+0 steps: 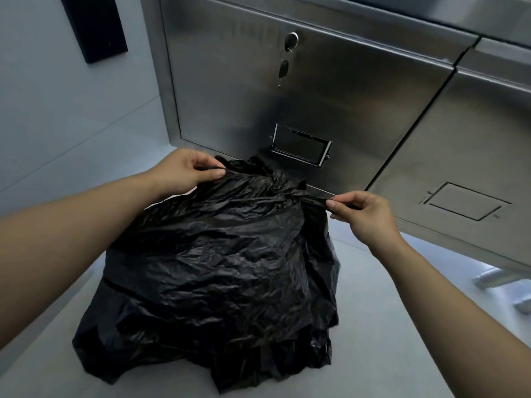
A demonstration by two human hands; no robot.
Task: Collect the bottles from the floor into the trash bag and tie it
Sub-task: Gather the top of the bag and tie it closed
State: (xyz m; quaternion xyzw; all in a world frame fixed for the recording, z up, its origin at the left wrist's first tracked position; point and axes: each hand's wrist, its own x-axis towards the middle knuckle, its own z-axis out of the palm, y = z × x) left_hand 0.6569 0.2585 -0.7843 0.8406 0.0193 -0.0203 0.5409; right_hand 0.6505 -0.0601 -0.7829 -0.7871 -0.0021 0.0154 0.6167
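Left hand [184, 172]: thumb and fingers pinched on a gathered fold of film at the bag's far left top edge. Right hand [365, 216]: fingertips pinched on a twisted tail of film drawn out to the right from a bunched point near the bag's top. Both grips closed on plastic; the two held ends stand well apart, not yet crossed or knotted. Bag [224, 268]: black, thin, heavily creased film, mounded full and resting on the pale floor [388, 340], just in front of a steel cabinet [330, 96] with a key hanging from its lock [291, 41]. Contents hidden; no bottles show on the visible floor, so collection appears done and tying is the step in hand. Handling, judged: film soft and limp, holds no shape of its own, slick when flat but grips well once twisted into a rope; likely to stretch or tear if pulled hard at a single thin point. Load probably light and bulky, liable to shift. Best hold: the gathered, twisted ends near the mouth, pinched close to the bunch. Skirt of loose film spreads around the base on the floor.
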